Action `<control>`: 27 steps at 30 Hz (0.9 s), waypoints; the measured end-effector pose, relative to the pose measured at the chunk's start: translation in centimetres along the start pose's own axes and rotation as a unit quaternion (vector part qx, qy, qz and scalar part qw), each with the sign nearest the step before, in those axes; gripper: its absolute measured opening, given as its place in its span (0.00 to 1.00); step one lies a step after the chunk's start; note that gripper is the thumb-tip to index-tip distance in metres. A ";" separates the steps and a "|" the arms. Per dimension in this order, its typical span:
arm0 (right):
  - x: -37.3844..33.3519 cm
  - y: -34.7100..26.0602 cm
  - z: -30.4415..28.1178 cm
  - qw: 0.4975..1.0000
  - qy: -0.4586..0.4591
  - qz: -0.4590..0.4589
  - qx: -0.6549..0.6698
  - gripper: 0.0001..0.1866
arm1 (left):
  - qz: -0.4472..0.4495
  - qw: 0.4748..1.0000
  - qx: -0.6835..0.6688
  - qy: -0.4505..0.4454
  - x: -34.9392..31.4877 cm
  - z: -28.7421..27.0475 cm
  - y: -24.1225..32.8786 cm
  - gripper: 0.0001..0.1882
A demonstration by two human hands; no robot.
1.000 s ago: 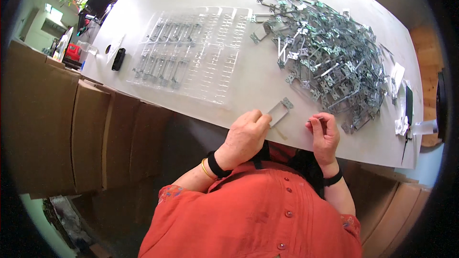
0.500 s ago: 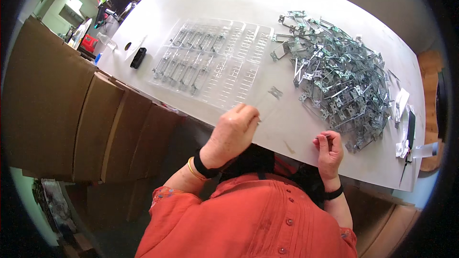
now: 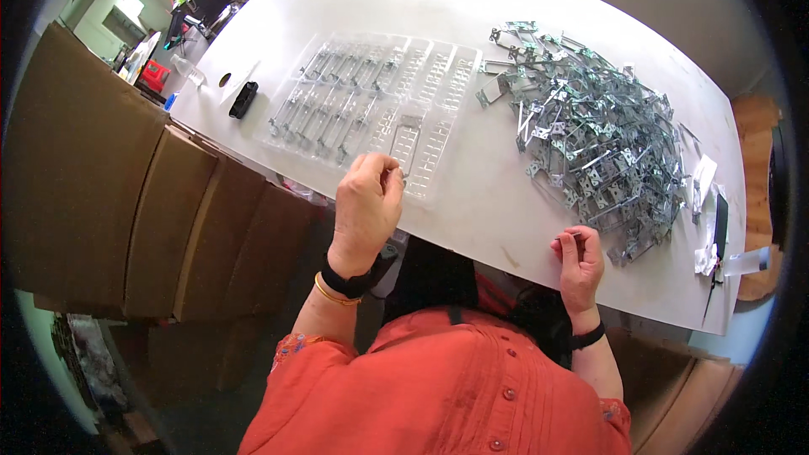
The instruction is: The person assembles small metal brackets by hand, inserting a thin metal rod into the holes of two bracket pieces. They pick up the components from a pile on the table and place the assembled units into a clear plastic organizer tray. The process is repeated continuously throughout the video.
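Note:
My left hand [image 3: 368, 202] is at the near edge of a clear plastic tray [image 3: 451, 118]. Thumb and fingers pinch the near end of a thin metal bracket [image 3: 411, 121]. The bracket reaches away from me over the tray's right half; I cannot tell whether it touches the tray. Similar brackets [image 3: 324, 122] lie in two rows in the left half. By the table's front edge, my right hand [image 3: 580, 265] is closed, thumb against fingers. A thin dark edge shows at its fingertips, too small to name.
A large heap of loose metal brackets [image 3: 598, 135] covers the table's right side. Beyond it lie crumpled white paper [image 3: 704, 177], a black-handled tool [image 3: 721, 227] and a clear cylinder [image 3: 748, 262]. Left of the tray is a black object [image 3: 243, 100]. Cardboard [image 3: 84, 177] stands at left.
My left hand has moved left, carrying the bracket from the bare table beside the tray to over the tray's right half. My right hand has stayed nearly still.

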State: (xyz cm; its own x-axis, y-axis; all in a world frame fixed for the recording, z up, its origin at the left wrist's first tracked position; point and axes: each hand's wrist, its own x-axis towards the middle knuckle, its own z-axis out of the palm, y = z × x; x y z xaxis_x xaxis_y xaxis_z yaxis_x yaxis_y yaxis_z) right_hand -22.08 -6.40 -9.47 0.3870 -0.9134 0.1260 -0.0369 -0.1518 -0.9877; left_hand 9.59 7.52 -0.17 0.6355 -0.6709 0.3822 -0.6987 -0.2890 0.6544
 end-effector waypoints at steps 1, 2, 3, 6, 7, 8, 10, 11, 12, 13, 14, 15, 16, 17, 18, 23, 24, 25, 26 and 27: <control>0.0 0.0 0.0 1.000 -0.003 -0.004 -0.004 0.06 | 0.005 1.000 0.000 0.004 0.2 -0.4 0.2 0.03; 0.1 0.0 0.0 1.000 -0.003 -0.004 -0.001 0.06 | 0.009 1.000 0.000 0.007 0.5 -0.8 0.4 0.03; 0.1 -0.1 0.1 1.000 -0.003 -0.005 0.002 0.06 | 0.018 1.000 0.004 0.020 0.9 -1.2 0.7 0.04; 0.2 0.0 0.2 1.000 0.001 -0.013 0.004 0.06 | 0.028 0.998 0.006 0.061 2.7 -2.3 0.3 0.04; 0.2 0.1 0.1 1.000 0.000 -0.019 -0.001 0.06 | 0.029 0.997 0.027 0.070 3.5 -2.8 -0.2 0.04; 0.2 0.2 0.0 1.000 -0.002 -0.024 -0.007 0.06 | 0.030 0.995 0.048 0.078 4.2 -3.4 -0.8 0.05; 0.2 0.4 0.1 1.000 0.002 -0.022 -0.008 0.07 | 0.026 0.993 0.083 0.079 5.1 -4.1 -2.5 0.05; 0.2 0.3 0.2 1.000 0.004 -0.021 -0.008 0.07 | 0.021 0.993 0.096 0.070 5.3 -4.1 -3.7 0.05; 0.2 0.2 0.2 1.000 0.001 -0.020 -0.014 0.07 | 0.016 0.992 0.110 0.059 5.5 -3.9 -4.4 0.06; 0.2 0.0 0.2 1.000 -0.001 -0.020 -0.019 0.07 | -0.002 0.996 0.086 0.039 5.4 -3.8 -5.0 0.04; 0.2 -0.1 0.3 1.000 -0.003 -0.019 -0.023 0.07 | -0.001 0.996 0.088 0.026 5.3 -3.7 -5.4 0.04; 0.1 -0.1 0.2 1.000 -0.002 -0.019 -0.023 0.06 | -0.002 0.996 0.087 0.011 5.1 -3.3 -5.7 0.04; 0.1 -0.1 0.3 1.000 -0.001 -0.020 -0.021 0.06 | -0.003 0.996 0.086 -0.004 5.0 -3.0 -6.1 0.04; 0.1 0.0 0.3 1.000 -0.001 -0.021 -0.020 0.06 | -0.008 0.997 0.073 -0.013 5.1 -2.5 -6.6 0.04; 0.1 -0.1 0.3 1.000 0.000 -0.018 -0.022 0.06 | -0.007 0.997 0.080 -0.018 5.1 -2.0 -7.1 0.04; 0.0 0.1 0.1 1.000 0.006 -0.003 -0.019 0.05 | -0.012 0.996 0.083 -0.027 5.3 -0.4 -8.0 0.06; 0.0 0.0 0.1 1.000 0.003 -0.004 -0.023 0.05 | -0.012 0.996 0.085 -0.029 5.4 -0.3 -8.3 0.06; 0.0 -0.1 0.0 1.000 0.001 -0.005 -0.026 0.05 | -0.011 0.996 0.088 -0.032 5.4 0.0 -8.7 0.05; 0.0 -0.2 0.0 1.000 -0.001 -0.006 -0.030 0.05 | -0.011 0.995 0.090 -0.034 5.4 0.1 -9.0 0.05; 0.0 -0.3 0.1 1.000 0.001 -0.001 -0.032 0.05 | -0.010 0.995 0.092 -0.034 5.4 0.2 -9.1 0.05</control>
State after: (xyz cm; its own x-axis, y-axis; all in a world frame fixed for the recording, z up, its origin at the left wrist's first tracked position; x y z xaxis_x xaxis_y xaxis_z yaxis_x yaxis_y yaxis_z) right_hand -22.01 -6.33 -9.20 0.3848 -0.9139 0.1291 -0.0938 -0.1778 -0.9796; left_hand 19.30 6.32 -4.17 0.6306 -0.7063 0.3217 -0.7387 -0.4190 0.5281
